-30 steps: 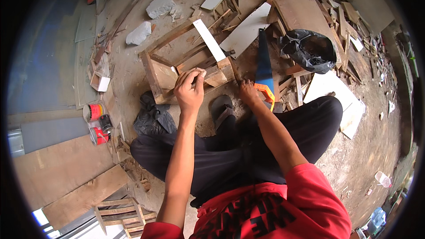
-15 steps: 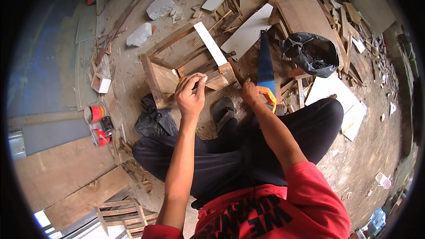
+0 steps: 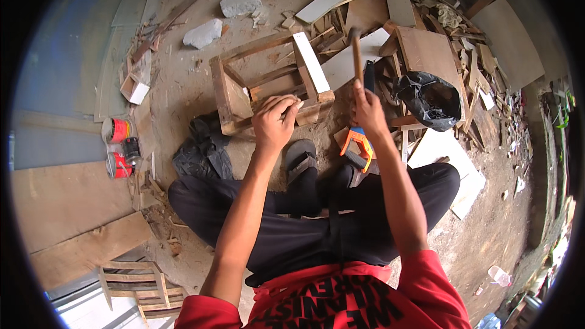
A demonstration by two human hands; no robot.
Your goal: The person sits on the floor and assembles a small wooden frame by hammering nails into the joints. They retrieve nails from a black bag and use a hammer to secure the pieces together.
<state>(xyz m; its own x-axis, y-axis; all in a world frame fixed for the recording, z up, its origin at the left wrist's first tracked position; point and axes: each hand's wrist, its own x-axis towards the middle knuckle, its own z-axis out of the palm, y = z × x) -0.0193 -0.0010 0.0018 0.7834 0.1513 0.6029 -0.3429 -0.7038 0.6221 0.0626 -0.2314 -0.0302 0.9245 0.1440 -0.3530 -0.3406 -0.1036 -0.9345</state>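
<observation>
While the right hand (image 3: 368, 113) clasps a hammer (image 3: 358, 61), the left hand (image 3: 275, 122) curls over a wooden frame (image 3: 231, 94), fingertips together, an orange-handled saw (image 3: 359, 136) partly behind the right hand, black bag (image 3: 429, 100) beyond.

The floor (image 3: 469, 262) is brown, dusty and dirty. On the left there is a big, flat bluish panel (image 3: 55, 79), with a wide brown board (image 3: 73, 198) next to it. Near the bottom left corner is a small wooden rack (image 3: 137, 283) with slats. Scraps of wood (image 3: 478, 67) make a messy pile on the right. Pale light falls on the floor there.
</observation>
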